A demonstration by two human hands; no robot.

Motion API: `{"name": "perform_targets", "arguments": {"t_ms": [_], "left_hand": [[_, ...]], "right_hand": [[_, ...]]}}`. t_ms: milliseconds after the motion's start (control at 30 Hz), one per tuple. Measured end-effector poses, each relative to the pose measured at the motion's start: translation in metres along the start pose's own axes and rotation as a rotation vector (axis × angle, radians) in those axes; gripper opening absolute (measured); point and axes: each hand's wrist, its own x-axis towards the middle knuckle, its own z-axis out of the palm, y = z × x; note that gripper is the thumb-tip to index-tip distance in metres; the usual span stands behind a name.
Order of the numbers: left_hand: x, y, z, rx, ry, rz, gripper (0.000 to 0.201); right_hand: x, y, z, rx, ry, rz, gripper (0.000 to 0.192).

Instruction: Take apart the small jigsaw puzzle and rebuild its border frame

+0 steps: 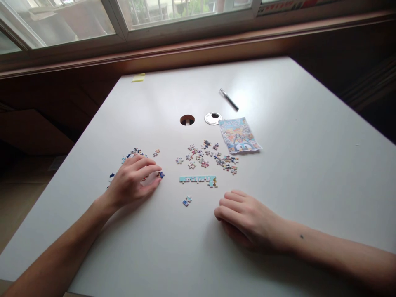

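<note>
My left hand (133,180) is over the left side of the white table, thumb and forefinger closed on the edge of a dark blue jigsaw puzzle piece (161,175). Behind and partly under that hand lies a pile of puzzle pieces (135,152). Curled and resting on the tabletop, my right hand (244,216) shows nothing in its folded fingers. Between the hands is a joined light-blue puzzle strip (198,179) with white lettering. A small pair of pieces (187,201) lies nearer to me. Several loose pieces (198,156) are scattered beyond the strip.
A printed picture sheet (239,135) lies right of the loose pieces. Farther back are a dark pen (229,100), a round metal cover (213,119) and an open cable hole (187,120). Yellow tape (138,77) marks the table's far left corner, below a window.
</note>
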Motion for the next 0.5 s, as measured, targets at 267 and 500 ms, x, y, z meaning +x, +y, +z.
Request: {"name": "perform_targets", "arguments": {"t_ms": [267,500], "left_hand": [[0.0,0.0,0.001,-0.071,-0.037,-0.021,0.014],[0.021,0.004,0.011,-0.046,-0.046,0.009,0.016]], "right_hand": [[0.001,0.0,-0.001,-0.002,0.002,-0.005,0.012],[0.001,0.0,0.0,-0.005,-0.008,-0.001,0.011]]}}
